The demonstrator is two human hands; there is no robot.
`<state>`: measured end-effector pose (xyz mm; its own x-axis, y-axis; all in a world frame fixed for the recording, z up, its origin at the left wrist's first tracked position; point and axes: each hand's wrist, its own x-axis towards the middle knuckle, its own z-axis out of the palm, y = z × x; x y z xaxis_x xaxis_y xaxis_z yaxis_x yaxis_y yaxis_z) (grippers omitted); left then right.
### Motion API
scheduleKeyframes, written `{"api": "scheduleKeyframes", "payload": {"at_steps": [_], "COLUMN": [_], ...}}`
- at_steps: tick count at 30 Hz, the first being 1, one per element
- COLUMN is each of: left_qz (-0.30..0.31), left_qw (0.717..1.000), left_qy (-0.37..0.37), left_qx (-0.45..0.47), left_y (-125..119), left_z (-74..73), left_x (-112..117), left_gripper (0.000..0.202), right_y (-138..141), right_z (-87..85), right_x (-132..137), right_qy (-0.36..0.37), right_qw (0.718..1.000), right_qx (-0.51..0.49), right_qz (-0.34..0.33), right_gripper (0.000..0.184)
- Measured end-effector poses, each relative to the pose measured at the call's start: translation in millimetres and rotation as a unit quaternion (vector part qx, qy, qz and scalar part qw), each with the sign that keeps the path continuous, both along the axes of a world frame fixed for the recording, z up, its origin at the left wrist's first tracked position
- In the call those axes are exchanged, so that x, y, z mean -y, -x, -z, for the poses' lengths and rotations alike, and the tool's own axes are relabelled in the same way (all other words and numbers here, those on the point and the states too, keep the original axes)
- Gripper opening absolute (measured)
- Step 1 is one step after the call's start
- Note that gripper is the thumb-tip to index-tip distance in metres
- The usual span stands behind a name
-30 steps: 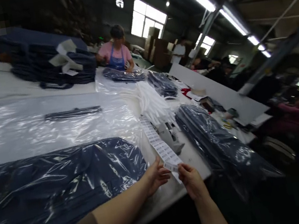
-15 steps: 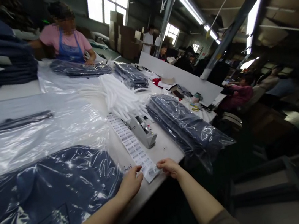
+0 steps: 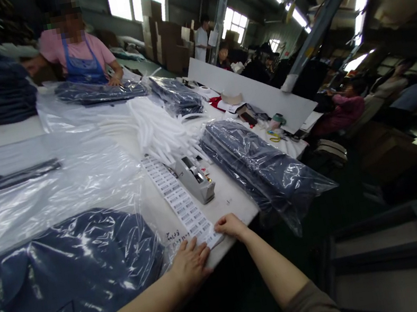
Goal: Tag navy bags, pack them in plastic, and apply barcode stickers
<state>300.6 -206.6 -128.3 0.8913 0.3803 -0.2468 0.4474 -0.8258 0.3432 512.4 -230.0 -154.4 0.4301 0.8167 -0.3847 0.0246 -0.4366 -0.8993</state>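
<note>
The left hand [image 3: 191,266] and right hand [image 3: 231,226] are apart, both open and palm-down on the white table [image 3: 233,205], with neither gripping anything. The right fingertips [image 3: 216,225] rest at the near end of a barcode label strip [image 3: 178,199], and the left fingers [image 3: 199,252] lie just beside that end, on the other side. The strip runs flat across the table, away from the hands, to just beside a tape dispenser [image 3: 195,180]. Handwriting [image 3: 176,237] marks the table next to it.

A bagged dark garment [image 3: 70,266] lies by the left hand, on a clear plastic sheet [image 3: 45,168]; another bagged garment [image 3: 263,168] lies to the right. Beyond the dispenser sits a bundle of white plastic strips [image 3: 157,130] — and across the table, a co-worker [image 3: 73,56] in a blue apron has a hand on a third bag [image 3: 100,93].
</note>
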Motion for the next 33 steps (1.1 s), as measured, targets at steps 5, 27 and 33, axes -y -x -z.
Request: {"api": "scheduleKeyframes", "payload": {"at_steps": [5, 27, 33], "left_qz": [-0.008, 0.010, -0.188], "left_qw": [1.000, 0.975, 0.942], "left_qy": [-0.002, -0.044, -0.097], "left_qx": [0.008, 0.218, 0.261], "left_y": [-1.1, 239.3, 350.1], "left_z": [-5.2, -82.1, -78.7], "left_x": [0.7, 70.0, 65.3], "left_gripper": [0.057, 0.021, 0.025], "right_y": [-9.8, 306.4, 392.8], "right_z": [-1.1, -131.0, -112.6], "right_x": [10.3, -50.2, -83.0], "right_qy": [-0.091, -0.139, -0.079], "right_qw": [0.982, 0.932, 0.932], "right_qx": [-0.020, -0.255, -0.164], "right_qz": [0.163, -0.216, -0.314], "right_gripper": [0.024, 0.058, 0.049]}}
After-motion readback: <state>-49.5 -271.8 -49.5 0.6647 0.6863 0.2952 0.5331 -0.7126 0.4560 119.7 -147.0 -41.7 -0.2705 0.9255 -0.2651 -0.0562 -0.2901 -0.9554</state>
